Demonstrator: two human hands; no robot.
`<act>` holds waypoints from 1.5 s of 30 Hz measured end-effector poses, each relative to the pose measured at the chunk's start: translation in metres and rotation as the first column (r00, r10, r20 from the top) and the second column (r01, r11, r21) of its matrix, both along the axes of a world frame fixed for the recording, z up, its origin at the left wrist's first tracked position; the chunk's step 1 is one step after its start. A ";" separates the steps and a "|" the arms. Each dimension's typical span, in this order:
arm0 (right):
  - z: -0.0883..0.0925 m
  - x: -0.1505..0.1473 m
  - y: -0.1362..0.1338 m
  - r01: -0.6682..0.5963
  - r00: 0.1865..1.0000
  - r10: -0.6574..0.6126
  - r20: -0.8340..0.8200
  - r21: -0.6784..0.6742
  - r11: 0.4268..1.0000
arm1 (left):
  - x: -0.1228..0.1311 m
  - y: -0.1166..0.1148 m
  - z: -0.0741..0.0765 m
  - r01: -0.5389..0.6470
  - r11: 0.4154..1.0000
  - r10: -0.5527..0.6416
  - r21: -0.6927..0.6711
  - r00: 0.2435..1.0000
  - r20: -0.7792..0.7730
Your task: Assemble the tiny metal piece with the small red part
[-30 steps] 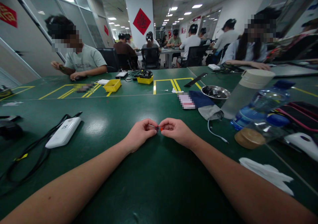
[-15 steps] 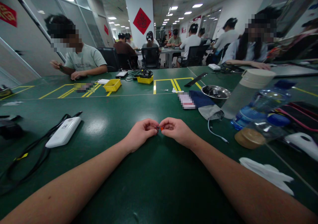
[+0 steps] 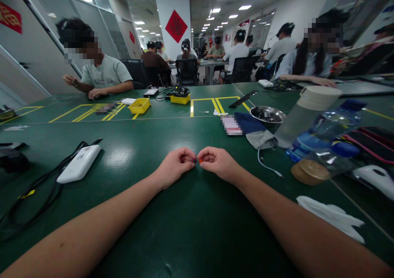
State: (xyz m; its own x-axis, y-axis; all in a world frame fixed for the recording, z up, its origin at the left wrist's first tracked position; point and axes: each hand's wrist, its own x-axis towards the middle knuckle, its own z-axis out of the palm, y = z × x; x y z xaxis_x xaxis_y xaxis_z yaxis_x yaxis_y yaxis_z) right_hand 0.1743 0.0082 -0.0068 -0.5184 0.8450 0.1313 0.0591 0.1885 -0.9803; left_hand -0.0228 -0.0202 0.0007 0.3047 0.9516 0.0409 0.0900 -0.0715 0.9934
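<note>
Low over the green table (image 3: 191,228), two hands curled shut: left hand (image 3: 174,165) and right hand (image 3: 218,163), fingertips meeting, each pinching one end of a tiny red-and-dark part (image 3: 197,160), perhaps a connector, too small to tell. Left of that part, well apart: white power bank (image 3: 79,163) with black cable (image 3: 37,187). Right of it, near: grey pouch (image 3: 260,138) and thin white cord (image 3: 267,167); further right, water bottle (image 3: 326,130) and white cloth (image 3: 332,216). Beyond the part, across the table: yellow tray (image 3: 139,105), steel bowl (image 3: 267,114).
</note>
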 end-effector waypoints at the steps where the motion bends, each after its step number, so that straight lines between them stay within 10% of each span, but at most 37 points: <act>1: 0.000 0.000 0.000 0.003 1.000 -0.003 0.009 0.008 1.000 | 0.000 0.000 0.000 0.002 1.000 -0.002 0.007 1.000 -0.011; 25: -0.003 0.000 0.000 0.004 1.000 -0.003 -0.015 0.056 0.998 | -0.001 -0.001 -0.001 -0.037 0.956 0.126 0.292 0.948 -0.292; 33: 0.001 0.003 0.000 0.047 0.997 -0.054 0.047 0.131 0.990 | -0.001 0.001 -0.002 -0.045 0.992 0.060 0.117 0.989 -0.133; 45: 0.002 0.002 0.000 0.077 0.988 -0.094 -0.120 -0.139 0.987 | 0.002 -0.003 0.005 0.002 0.998 0.000 -0.068 0.999 0.042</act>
